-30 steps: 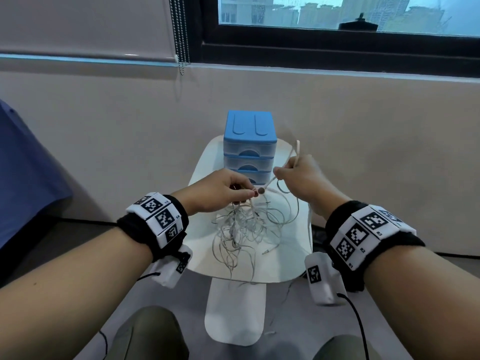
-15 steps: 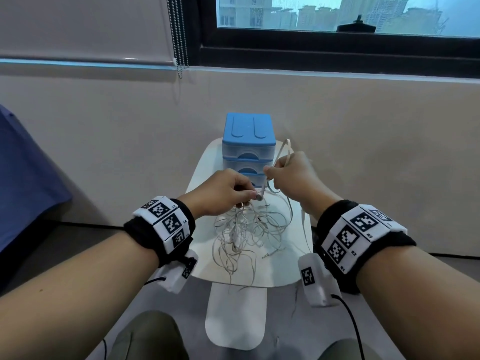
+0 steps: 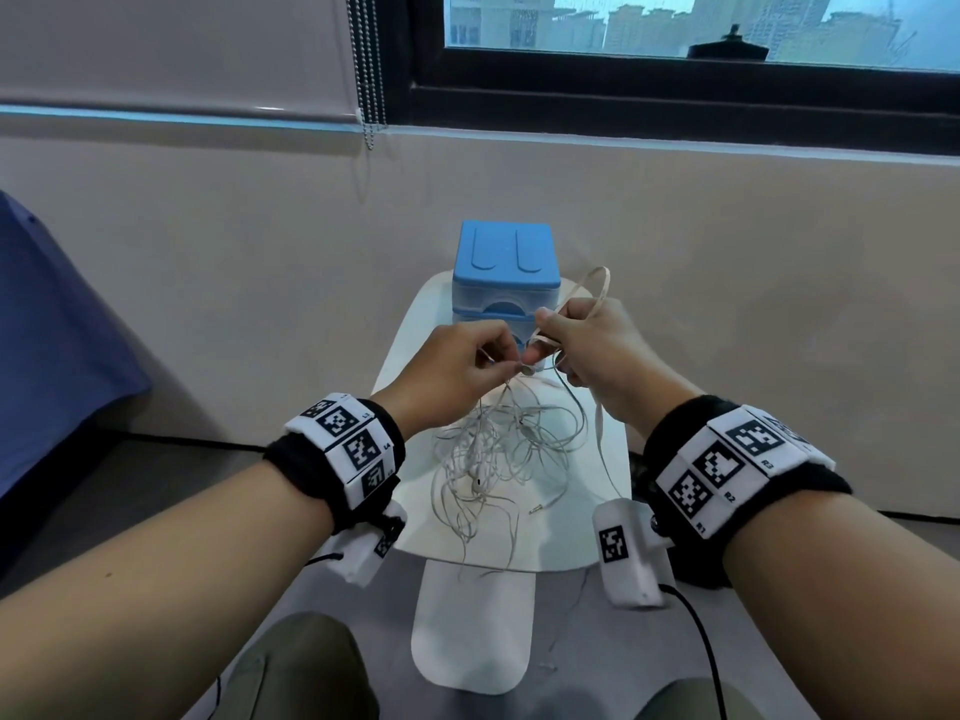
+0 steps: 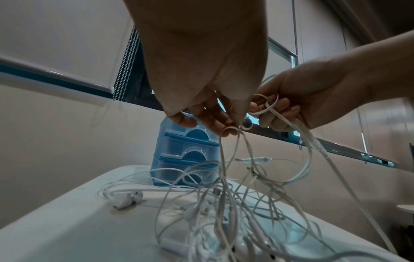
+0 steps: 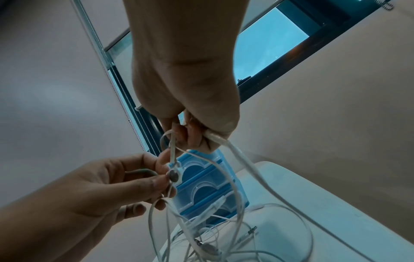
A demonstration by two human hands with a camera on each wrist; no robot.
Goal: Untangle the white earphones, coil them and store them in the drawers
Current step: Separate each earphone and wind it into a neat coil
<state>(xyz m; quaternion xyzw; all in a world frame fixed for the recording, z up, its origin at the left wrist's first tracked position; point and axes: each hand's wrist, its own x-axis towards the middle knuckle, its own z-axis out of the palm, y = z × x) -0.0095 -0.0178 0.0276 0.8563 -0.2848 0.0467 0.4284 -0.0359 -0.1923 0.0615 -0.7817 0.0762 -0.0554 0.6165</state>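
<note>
A white bench [image 3: 582, 532] is seen below a dark-framed window [image 3: 675, 70], with a beaded blind cord [image 3: 366, 70] hung at the window's left edge. At the far end of the bench a blue set of drawers [image 3: 504, 267] is stood upright, three stacked compartments being shown in the left wrist view [image 4: 179, 159], all pushed in.

In front of the drawers, the white earphones [image 3: 498, 459] are spread as a loose tangle over the middle of the bench, several strands being lifted up out of the heap toward the hands. A metal jack plug [image 3: 537, 509] is laid on the bench at the near right edge of the tangle, and a white earbud [image 4: 126, 199] is seen resting on the bench at the left of the heap.

Both hands are held above the tangle, close together. By the left hand [image 3: 457, 371] thin strands and a small round earbud [image 5: 173, 175] are pinched between thumb and curled fingers [image 5: 156, 184]. By the right hand [image 3: 597, 350] a flat cable [image 3: 597, 288] is gripped in closed fingers [image 4: 280, 108], looped above the knuckles and trailed down off the bench's right side.
</note>
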